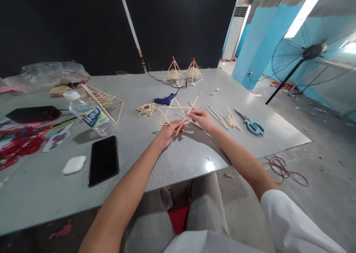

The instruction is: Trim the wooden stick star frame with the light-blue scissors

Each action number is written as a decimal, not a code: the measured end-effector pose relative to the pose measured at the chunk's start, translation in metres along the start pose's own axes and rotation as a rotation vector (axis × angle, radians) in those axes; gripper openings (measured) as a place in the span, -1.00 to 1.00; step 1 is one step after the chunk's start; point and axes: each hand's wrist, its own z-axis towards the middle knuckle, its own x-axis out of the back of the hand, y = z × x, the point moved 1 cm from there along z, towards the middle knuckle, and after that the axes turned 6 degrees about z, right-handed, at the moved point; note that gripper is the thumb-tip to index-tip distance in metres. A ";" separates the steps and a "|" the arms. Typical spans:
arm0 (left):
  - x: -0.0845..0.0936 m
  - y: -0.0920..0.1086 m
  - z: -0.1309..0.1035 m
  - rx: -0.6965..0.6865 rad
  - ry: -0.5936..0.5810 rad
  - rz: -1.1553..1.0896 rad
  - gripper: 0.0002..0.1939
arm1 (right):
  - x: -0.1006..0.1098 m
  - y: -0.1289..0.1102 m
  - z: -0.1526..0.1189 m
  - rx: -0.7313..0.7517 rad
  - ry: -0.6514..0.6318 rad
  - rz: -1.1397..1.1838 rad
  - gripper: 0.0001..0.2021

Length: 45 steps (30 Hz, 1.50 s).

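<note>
A star-shaped frame of thin wooden sticks (174, 107) is held just above the table. My left hand (170, 131) is closed on its near left part, with stick ends jutting past the fingers. My right hand (200, 118) pinches at the near right corner of the same frame; whether a separate small piece is between those fingertips is hidden. Beyond the frame lies a blue glue gun (164, 99). To its left is a small flat star of layered sticks (146, 109). Loose long sticks (217, 118) and a row of short sticks (232, 122) lie right of my right hand.
Scissors (252, 126) lie at the right. Two stick pyramids (194, 73) stand at the back. On the left are a larger stick frame (119, 110), a plastic bottle (90, 115), a phone (104, 160), a white earphone case (74, 165) and red cord (23, 141).
</note>
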 end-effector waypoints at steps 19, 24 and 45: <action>-0.002 0.001 -0.001 -0.018 -0.014 0.002 -0.48 | 0.000 0.005 0.003 0.010 0.032 -0.030 -0.46; -0.002 0.000 0.001 -0.042 -0.021 -0.003 -0.49 | 0.001 0.003 0.001 0.018 0.025 -0.032 -0.47; -0.002 0.003 -0.002 -0.206 0.159 0.286 -0.39 | 0.003 0.006 0.005 0.037 0.037 -0.033 -0.38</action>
